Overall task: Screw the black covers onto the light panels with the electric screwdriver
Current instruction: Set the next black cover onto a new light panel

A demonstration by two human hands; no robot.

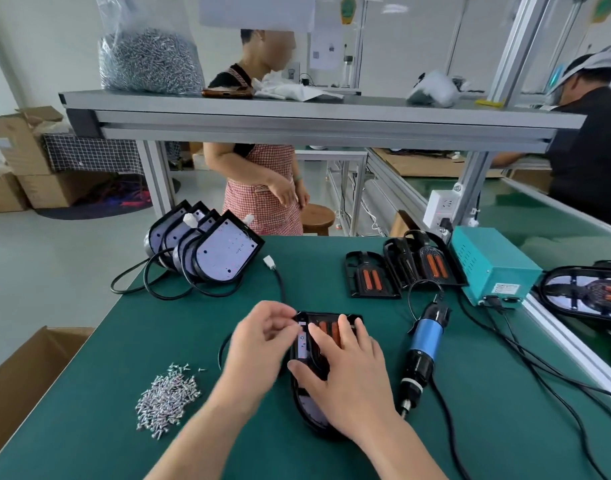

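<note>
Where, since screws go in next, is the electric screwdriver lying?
Head view: the electric screwdriver lies on the table just right of the right hand, near the teal box.

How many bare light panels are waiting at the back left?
4 light panels lean in a row at the table's back-left corner; more may be hidden behind them.

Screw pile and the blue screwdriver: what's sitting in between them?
The light panel with its black cover, with the left hand and right hand over it, seen in the head view.
</note>
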